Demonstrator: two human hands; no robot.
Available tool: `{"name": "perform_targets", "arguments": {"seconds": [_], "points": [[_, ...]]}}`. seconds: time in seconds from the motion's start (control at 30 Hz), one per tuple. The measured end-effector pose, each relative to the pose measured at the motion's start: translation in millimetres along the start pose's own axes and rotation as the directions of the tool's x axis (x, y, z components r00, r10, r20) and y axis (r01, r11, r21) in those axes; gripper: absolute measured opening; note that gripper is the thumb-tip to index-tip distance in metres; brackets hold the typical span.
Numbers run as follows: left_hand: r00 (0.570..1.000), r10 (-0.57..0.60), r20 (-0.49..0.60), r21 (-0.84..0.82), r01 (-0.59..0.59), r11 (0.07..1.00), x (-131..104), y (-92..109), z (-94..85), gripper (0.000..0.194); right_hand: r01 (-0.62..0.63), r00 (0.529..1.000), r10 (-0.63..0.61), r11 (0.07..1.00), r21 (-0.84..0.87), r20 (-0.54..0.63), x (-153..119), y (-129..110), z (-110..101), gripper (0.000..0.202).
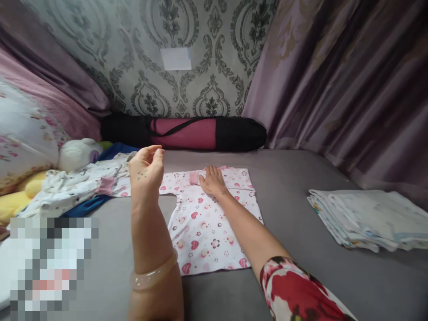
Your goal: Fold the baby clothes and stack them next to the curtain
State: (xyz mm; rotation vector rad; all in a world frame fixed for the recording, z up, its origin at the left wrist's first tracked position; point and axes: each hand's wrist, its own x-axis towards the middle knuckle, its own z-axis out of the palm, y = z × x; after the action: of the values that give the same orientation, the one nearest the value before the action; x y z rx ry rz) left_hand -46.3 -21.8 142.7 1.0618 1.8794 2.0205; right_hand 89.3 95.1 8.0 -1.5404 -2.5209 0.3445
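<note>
Sheeting (214,298), plain grey, spreads beneath everything before us. Nearest on the left, a pixelated patch (50,267) hides what lies there; we also see our red-patterned sleeve (301,290) at the right and a pale bangle (155,274) on the left forearm. Beyond, in the middle, the white shirt (207,236) with pink hearts lies flat. Well apart to its right rests a stack of folded cloths (371,216). Our right hand (213,179) lies open, palm down, on the shirt's upper part beside a pink cuff (194,178). Our left hand (146,171) is raised, its forearm blocking some of the outstretched sleeve (122,187); its fingers bend toward the thumb, and we cannot tell whether they hold anything. Farther left are heaped clothes (80,178), blue cloth (88,206), a white plush toy (77,154) and a floral pillow (23,133). At the back, a black-and-pink bag (187,133) lies below patterned wallpaper (214,93), with purple curtains (301,89) either side and white paper (176,59) above.
</note>
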Motion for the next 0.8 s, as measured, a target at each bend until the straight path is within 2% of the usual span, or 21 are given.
{"name": "perform_targets", "arguments": {"seconds": [0.07, 0.13, 0.2, 0.27, 0.33, 0.4, 0.5, 0.6, 0.67, 0.7, 0.77, 0.8], "points": [[1.0, -0.003, 0.002, -0.004, 0.003, 1.0, -1, 1, 0.5, 0.022, 0.012, 0.999, -0.014, 0.999, 0.037, 0.041, 1, 3, -6, 0.069], [1.0, -0.012, 0.002, -0.013, 0.012, 1.0, -1, 1, 0.8, 0.021, 0.002, 1.0, -0.002, 0.998, 0.064, 0.005, 1, 12, -14, 0.068], [1.0, -0.01, 0.005, -0.019, 0.01, 1.0, 0, 0, 1.5, 0.022, -0.078, 0.99, 0.083, 0.996, 0.049, -0.113, -1, 25, -19, 0.067], [1.0, 0.005, 0.013, -0.021, -0.005, 1.0, 0, -3, 2.5, 0.022, -0.207, 0.96, 0.207, 0.978, 0.022, -0.189, -2, 40, -19, 0.067], [0.999, 0.024, 0.023, -0.023, -0.023, 0.999, 0, -5, 3.9, 0.023, -0.3, 0.94, 0.296, 0.954, 0.001, -0.173, -3, 52, -15, 0.068], [0.999, 0.033, 0.032, -0.023, -0.032, 0.999, 0, -5, 4.8, 0.023, -0.327, 0.937, 0.322, 0.945, -0.019, -0.132, -3, 60, -11, 0.068], [0.999, 0.045, 0.012, -0.049, -0.044, 0.998, -4, 6, 3.6, 0.021, -0.324, 0.941, 0.319, 0.946, -0.024, -0.115, -3, 64, -10, 0.067], [0.995, 0.071, -0.074, -0.142, -0.081, 0.987, -12, 30, -1.1, 0.022, -0.327, 0.93, 0.322, 0.945, 0.003, -0.178, -5, 56, -13, 0.065], [0.988, 0.093, -0.123, -0.186, -0.115, 0.976, -17, 46, -4.6, 0.023, -0.247, 0.942, 0.242, 0.969, 0.009, -0.233, -8, 42, -13, 0.063], [0.986, 0.105, -0.133, -0.193, -0.13, 0.973, -19, 53, -6.1, 0.023, -0.164, 0.96, 0.161, 0.986, 0.005, -0.23, -10, 31, -12, 0.062], [0.984, 0.12, -0.13, -0.188, -0.144, 0.972, -21, 61, -8.4, 0.023, 0.057, 0.986, -0.056, 0.998, 0.002, -0.157, -15, 6, -8, 0.061], [0.985, 0.122, -0.121, -0.182, -0.142, 0.973, -20, 64, -9.3, 0.024, 0.15, 0.983, -0.147, 0.989, 0.012, -0.109, -17, -7, -5, 0.061]]}}
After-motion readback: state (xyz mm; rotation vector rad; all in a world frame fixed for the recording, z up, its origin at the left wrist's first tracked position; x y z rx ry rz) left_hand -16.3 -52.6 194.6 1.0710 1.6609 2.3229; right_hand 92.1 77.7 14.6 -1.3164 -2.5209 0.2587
